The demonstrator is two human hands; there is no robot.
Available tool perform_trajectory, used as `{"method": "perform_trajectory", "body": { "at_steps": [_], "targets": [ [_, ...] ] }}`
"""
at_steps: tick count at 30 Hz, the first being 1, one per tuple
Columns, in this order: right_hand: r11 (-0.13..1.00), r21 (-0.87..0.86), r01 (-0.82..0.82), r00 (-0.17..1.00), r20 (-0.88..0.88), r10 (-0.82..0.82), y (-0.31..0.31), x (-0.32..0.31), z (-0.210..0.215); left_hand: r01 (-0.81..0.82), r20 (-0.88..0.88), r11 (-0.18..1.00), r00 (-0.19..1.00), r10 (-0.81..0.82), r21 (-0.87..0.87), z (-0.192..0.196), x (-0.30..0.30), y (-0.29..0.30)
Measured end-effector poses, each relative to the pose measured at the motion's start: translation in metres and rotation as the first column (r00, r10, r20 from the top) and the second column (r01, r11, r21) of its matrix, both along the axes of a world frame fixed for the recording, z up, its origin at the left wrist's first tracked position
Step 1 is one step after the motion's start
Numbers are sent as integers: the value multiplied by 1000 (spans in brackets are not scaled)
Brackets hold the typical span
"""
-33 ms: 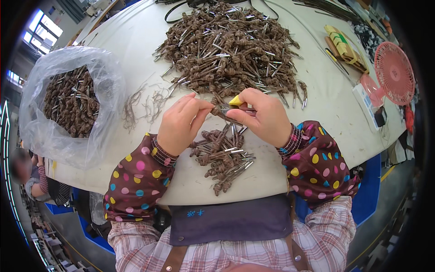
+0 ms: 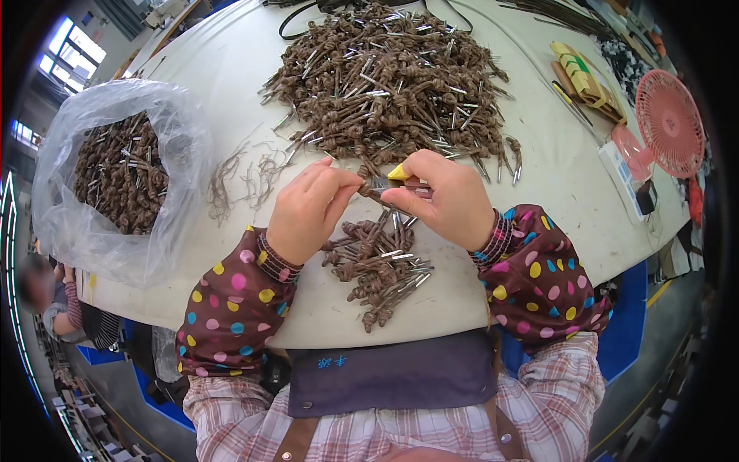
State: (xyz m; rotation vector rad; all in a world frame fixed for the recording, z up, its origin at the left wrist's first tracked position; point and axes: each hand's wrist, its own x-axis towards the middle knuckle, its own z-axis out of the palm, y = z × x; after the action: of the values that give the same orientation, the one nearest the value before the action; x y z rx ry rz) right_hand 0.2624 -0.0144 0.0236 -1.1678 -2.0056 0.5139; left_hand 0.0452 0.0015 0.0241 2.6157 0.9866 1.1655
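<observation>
Between thumb and index finger of my left hand is the end of a knotted brown cord. My right hand is closed round a small metal-bladed tool with a yellow end; its exact kind is mostly hidden by the fingers. The blade meets the cord close to my left fingertips. Just below the hands lies a small heap of knotted brown cords with silver metal tips. Beyond them rises a far larger pile of the same cords.
At left stands a clear plastic bag containing more knotted cords. Loose thread scraps lie between bag and hands. A pink fan, a white box and a yellow-wrapped bundle occupy the right side. Another person is at far left.
The tool in my right hand has shifted slightly left, its blade now closer to my left fingertips. My left hand stays in place on the cord.
</observation>
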Motion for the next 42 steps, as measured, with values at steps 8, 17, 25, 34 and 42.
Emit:
{"method": "perform_trajectory", "body": {
  "at_steps": [8, 17, 25, 34, 42],
  "targets": [
    [962, 271, -35, 968, 250, -35, -3, -3, 2, 28, -57, 999, 998, -27, 15, 0, 2, -4],
    [921, 383, -69, 932, 354, -78, -5, -4, 7, 46, -143, 993, 989, -30, 104, -1, 4, -5],
    [998, -61, 29, 990, -135, -37, -1, 3, 7, -87, 140, 990, 985, 102, -115, -4, 1, -4],
    [949, -308, -64, 987, -163, 13, -2, 4, 9, -179, 86, 969, 977, 196, -170, 7, 3, -4],
    [947, -281, -154, 978, -183, 105, -3, 4, 3, 1, -148, 995, 989, -16, -101, 2, -1, -2]
  ]
}}
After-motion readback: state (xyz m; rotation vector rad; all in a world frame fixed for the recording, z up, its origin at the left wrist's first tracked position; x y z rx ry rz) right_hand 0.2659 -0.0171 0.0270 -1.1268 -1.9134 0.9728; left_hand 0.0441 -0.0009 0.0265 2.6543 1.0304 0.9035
